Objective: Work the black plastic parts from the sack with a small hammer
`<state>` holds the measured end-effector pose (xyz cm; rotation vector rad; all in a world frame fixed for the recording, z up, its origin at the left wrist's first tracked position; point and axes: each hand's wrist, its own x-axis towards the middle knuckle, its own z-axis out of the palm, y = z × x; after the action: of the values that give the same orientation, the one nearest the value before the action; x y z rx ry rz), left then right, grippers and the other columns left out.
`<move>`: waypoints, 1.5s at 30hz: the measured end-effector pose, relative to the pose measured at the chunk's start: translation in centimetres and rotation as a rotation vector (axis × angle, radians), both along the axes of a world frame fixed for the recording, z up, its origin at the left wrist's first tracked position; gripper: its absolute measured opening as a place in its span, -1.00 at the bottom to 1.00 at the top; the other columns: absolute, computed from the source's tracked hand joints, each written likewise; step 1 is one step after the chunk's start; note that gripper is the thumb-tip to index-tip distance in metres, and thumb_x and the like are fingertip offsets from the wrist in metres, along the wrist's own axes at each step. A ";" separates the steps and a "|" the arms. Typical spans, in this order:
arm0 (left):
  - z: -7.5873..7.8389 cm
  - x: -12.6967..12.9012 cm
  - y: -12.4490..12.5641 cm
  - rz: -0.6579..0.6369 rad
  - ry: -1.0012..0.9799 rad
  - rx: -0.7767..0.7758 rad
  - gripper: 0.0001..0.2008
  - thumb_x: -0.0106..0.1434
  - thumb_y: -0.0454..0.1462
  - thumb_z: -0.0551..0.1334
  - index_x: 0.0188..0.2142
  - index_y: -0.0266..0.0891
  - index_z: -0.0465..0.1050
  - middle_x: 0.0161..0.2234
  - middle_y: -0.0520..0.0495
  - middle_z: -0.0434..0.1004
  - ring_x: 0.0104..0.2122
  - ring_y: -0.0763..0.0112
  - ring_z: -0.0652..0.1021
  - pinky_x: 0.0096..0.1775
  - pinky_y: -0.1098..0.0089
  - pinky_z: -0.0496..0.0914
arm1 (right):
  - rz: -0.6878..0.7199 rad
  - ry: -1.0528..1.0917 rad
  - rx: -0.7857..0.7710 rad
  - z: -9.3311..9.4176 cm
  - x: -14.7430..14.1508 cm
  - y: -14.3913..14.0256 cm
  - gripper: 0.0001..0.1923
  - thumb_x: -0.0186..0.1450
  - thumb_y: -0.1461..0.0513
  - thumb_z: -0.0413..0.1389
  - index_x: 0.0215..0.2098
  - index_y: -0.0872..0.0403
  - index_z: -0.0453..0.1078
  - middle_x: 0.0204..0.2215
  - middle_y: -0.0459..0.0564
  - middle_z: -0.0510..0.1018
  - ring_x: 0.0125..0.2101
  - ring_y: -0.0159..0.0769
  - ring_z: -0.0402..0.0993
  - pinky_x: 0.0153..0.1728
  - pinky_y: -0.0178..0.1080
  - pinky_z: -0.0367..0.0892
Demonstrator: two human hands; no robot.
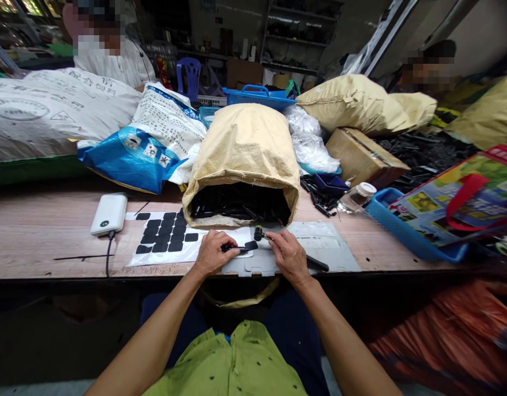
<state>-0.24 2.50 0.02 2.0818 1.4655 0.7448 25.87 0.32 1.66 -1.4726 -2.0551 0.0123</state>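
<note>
My left hand [214, 253] is closed around a slim black plastic piece [236, 249], held low over a grey board [263, 267]. A dark flat patch shows at the piece's right end. In my right hand [289, 257] is a small mallet [259, 233], its black head with a yellowish-green face just above and right of the piece, apart from it. Its black grip reaches out beyond the hand to the right. Left of my hands lies a white sheet [191, 254] with several rounded black patches [162, 231]. Behind my hands a tan woven sack [245, 143] gapes toward me, black parts inside.
A white power bank [109, 213] with a cable lies at left. Blue-and-white sacks [154, 137] stand behind it. At right are a clear jar [358, 197], loose black parts [319, 201], a cardboard box [366, 157] and a blue basket [410, 228]. Two people sit across the table.
</note>
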 end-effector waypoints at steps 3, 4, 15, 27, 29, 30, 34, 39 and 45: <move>0.0 -0.1 0.0 0.006 -0.012 -0.010 -0.86 0.17 -0.11 0.42 -0.30 -0.07 0.63 -0.29 0.02 0.63 -0.15 0.18 0.42 -0.06 0.20 0.24 | 0.055 0.131 -0.040 2.0 -1.5 -1.2 -0.66 0.51 0.23 -0.04 0.15 -0.06 0.47 -0.18 -0.01 0.56 -0.17 -0.28 0.51 -0.12 -0.29 0.41; 0.0 -0.1 0.0 0.004 -0.018 -0.012 -0.85 0.17 -0.10 0.42 -0.31 -0.07 0.63 -0.29 0.02 0.63 -0.15 0.17 0.42 -0.06 0.20 0.24 | 0.074 0.197 -0.053 2.5 -2.0 -1.7 -0.65 0.51 0.24 -0.04 0.16 -0.08 0.47 -0.18 -0.01 0.57 -0.18 -0.29 0.52 -0.11 -0.29 0.42; -0.3 -0.1 -0.1 -0.009 -0.027 0.029 -0.86 0.17 -0.12 0.43 -0.33 -0.07 0.62 -0.28 0.02 0.65 -0.14 0.18 0.45 -0.04 0.18 0.26 | 0.043 0.136 -0.094 1.8 -2.8 -4.2 -0.63 0.48 0.29 -0.01 0.12 -0.11 0.54 -0.30 -0.03 0.54 -0.30 -0.34 0.50 -0.26 -0.35 0.39; -0.3 0.0 -0.1 0.017 -0.010 0.047 -0.83 0.30 -0.11 0.30 -0.31 -0.05 0.65 -0.31 -0.04 0.57 -0.19 0.20 0.43 -0.08 0.19 0.27 | -0.090 0.044 -0.018 -0.8 0.1 -0.9 -0.66 0.48 0.24 0.01 0.12 -0.07 0.53 -0.29 -0.03 0.54 -0.25 -0.28 0.49 -0.24 -0.30 0.36; -0.3 0.0 0.0 0.019 -0.013 0.040 -0.82 0.30 -0.10 0.29 -0.32 -0.05 0.65 -0.32 -0.04 0.57 -0.18 0.20 0.43 -0.08 0.19 0.27 | -0.072 0.015 -0.005 -1.4 0.8 -0.4 -0.66 0.47 0.27 0.02 0.09 -0.06 0.55 -0.30 -0.01 0.53 -0.24 -0.26 0.47 -0.21 -0.28 0.35; -0.3 0.0 0.0 0.019 -0.015 0.037 -0.82 0.30 -0.10 0.29 -0.31 -0.05 0.65 -0.32 -0.04 0.57 -0.18 0.19 0.43 -0.08 0.18 0.27 | -0.060 -0.002 0.001 -1.6 1.0 -0.2 -0.67 0.46 0.28 0.02 0.07 -0.06 0.56 -0.30 -0.01 0.52 -0.25 -0.26 0.45 -0.20 -0.27 0.34; -0.4 0.0 -0.1 0.009 -0.026 0.027 -0.81 0.32 -0.09 0.28 -0.31 -0.04 0.65 -0.31 -0.03 0.57 -0.18 0.19 0.43 -0.07 0.18 0.26 | -0.012 -0.067 0.012 -1.9 1.6 0.7 -0.69 0.44 0.30 0.05 0.01 -0.07 0.59 -0.30 0.00 0.50 -0.26 -0.24 0.39 -0.18 -0.24 0.30; -0.6 0.0 0.2 -0.009 -0.020 0.010 -0.79 0.35 -0.08 0.25 -0.30 -0.04 0.64 -0.31 -0.03 0.57 -0.18 0.20 0.43 -0.07 0.18 0.26 | -0.013 -0.100 0.019 -2.2 1.7 1.1 -0.71 0.45 0.28 0.07 0.04 -0.05 0.56 -0.28 0.01 0.50 -0.24 -0.21 0.34 -0.16 -0.21 0.27; 2.1 0.1 -2.2 -0.041 -0.129 0.068 -0.76 0.43 -0.12 0.13 -0.16 -0.11 0.55 -0.16 -0.09 0.57 -0.10 0.19 0.47 0.01 0.18 0.31 | -0.016 -0.117 0.007 -2.2 1.8 1.0 -0.73 0.47 0.24 0.07 0.04 -0.06 0.54 -0.27 0.00 0.49 -0.23 -0.21 0.34 -0.15 -0.20 0.26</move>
<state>-0.10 0.29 2.09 2.0656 1.3408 0.9068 27.63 1.32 -0.54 -1.5179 -2.1328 -0.0895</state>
